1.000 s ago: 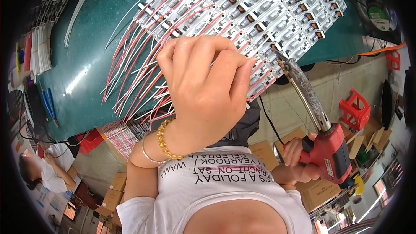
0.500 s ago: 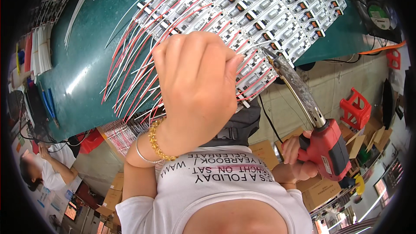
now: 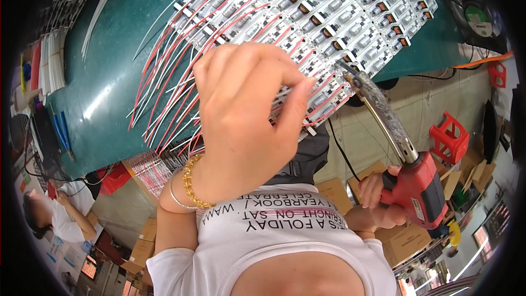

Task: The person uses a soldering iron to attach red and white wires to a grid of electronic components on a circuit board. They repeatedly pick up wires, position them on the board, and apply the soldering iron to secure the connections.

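Head view: left hand pinches wires; right hand (closed) grips soldering gun.

One head-worn fisheye view looks steeply down, close over the left hand. Beyond it lies the green workbench, its edges bending toward the rim.

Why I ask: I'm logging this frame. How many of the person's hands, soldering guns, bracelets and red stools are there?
Hands: 2 (left hand, right hand)
soldering gun: 1
Bracelets: 2 (gold chain, silver bangle)
red stool: 1
Total: 6
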`<state>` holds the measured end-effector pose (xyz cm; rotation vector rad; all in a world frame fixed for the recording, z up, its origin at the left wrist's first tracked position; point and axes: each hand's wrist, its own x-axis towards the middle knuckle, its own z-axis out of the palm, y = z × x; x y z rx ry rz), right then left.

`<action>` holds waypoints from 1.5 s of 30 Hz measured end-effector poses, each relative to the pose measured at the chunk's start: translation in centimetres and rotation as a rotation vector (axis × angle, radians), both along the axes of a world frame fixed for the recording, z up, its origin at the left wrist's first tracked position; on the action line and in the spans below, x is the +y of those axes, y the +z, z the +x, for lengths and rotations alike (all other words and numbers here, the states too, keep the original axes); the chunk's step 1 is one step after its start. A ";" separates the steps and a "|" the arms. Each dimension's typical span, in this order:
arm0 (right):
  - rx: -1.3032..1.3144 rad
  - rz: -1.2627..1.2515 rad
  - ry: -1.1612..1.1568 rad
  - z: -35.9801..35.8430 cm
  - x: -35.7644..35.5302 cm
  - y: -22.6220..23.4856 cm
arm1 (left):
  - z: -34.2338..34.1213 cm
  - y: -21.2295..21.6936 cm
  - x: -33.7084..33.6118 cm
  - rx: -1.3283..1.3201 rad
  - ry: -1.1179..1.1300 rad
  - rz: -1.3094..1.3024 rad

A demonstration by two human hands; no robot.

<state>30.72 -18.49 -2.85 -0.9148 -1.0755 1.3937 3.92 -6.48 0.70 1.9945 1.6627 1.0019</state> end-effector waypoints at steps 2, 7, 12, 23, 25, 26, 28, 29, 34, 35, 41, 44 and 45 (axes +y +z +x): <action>-0.003 0.008 -0.007 0.1 -0.2 0.0 | 0.5 -0.2 0.0 0.038 0.009 0.027; -0.005 0.002 -0.013 0.0 -0.3 0.0 | 1.0 -0.5 0.0 0.110 0.022 0.052; -0.008 -0.005 -0.015 -0.2 -0.4 -0.1 | 0.9 -0.8 0.0 0.094 0.019 0.081; 0.004 0.006 -0.011 -0.1 -0.7 -0.3 | 1.0 -0.9 0.0 0.118 0.028 0.098; 0.010 0.004 -0.011 0.1 -0.8 -0.2 | 1.1 -1.0 0.0 0.117 0.029 0.103; 0.011 0.006 -0.013 0.1 -0.8 -0.3 | 1.0 -1.0 0.0 0.117 0.030 0.105; 0.012 0.012 -0.018 0.2 -0.8 -0.3 | 1.0 -1.0 -0.1 0.108 0.031 0.115; 0.013 0.015 -0.015 0.2 -0.8 -0.2 | 1.0 -1.1 -0.1 0.101 0.032 0.122; 0.017 0.022 -0.014 0.5 -1.1 -0.1 | 0.6 -0.2 -0.7 -0.048 0.018 0.062; 0.021 0.026 -0.008 0.7 -1.2 -0.2 | 0.4 0.5 -1.0 -0.037 -0.023 0.034; 0.014 0.002 -0.001 1.0 -1.9 -0.7 | 0.6 0.4 -1.5 0.039 -0.057 -0.005; -0.050 -0.086 -0.076 -0.6 -1.5 0.6 | 0.8 0.2 -1.4 0.047 -0.058 0.010; -0.074 -0.123 -0.106 -1.5 -1.2 1.3 | 0.8 0.2 -1.4 0.051 -0.058 0.011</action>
